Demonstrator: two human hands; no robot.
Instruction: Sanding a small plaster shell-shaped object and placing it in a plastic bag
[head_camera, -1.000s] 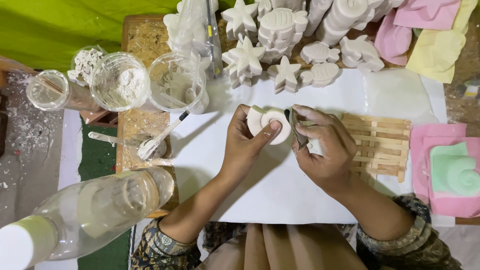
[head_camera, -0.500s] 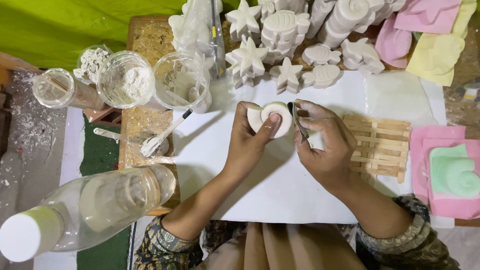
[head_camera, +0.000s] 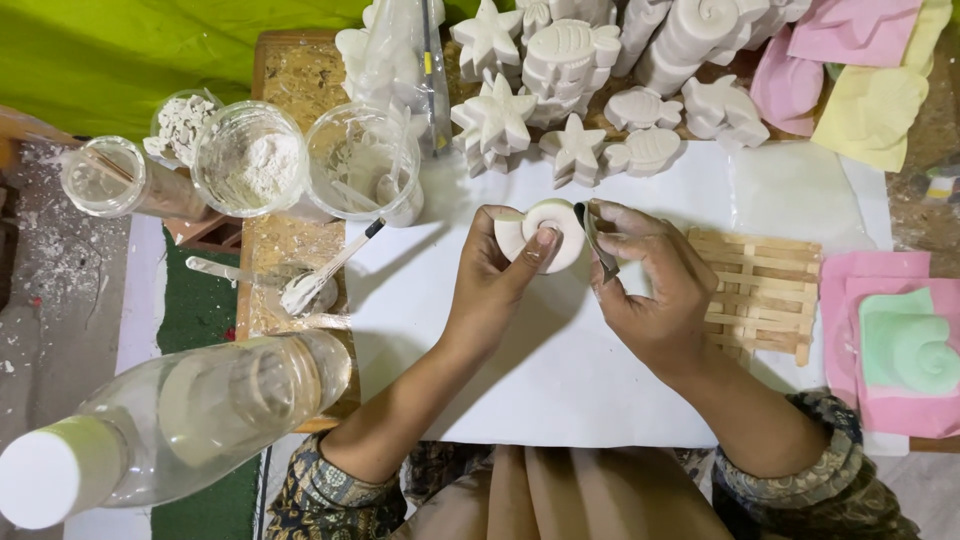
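My left hand (head_camera: 492, 285) holds a white plaster snail-shell cast (head_camera: 545, 232) upright above a white sheet (head_camera: 560, 390), thumb across its face. My right hand (head_camera: 655, 290) grips a thin metal blade (head_camera: 596, 238) whose tip rests against the cast's right edge. Both hands are close together over the middle of the sheet.
Stacks of white star, fish and shell casts (head_camera: 570, 90) line the far edge. Clear cups of powder (head_camera: 250, 160) and a brush (head_camera: 325, 272) stand left. A plastic bottle (head_camera: 170, 420) lies near left. A wooden stick rack (head_camera: 765, 292) and pink and green moulds (head_camera: 900, 350) sit right.
Both hands and the cast have shifted slightly, with the blade still working along the cast's right edge. The view has drifted a little.
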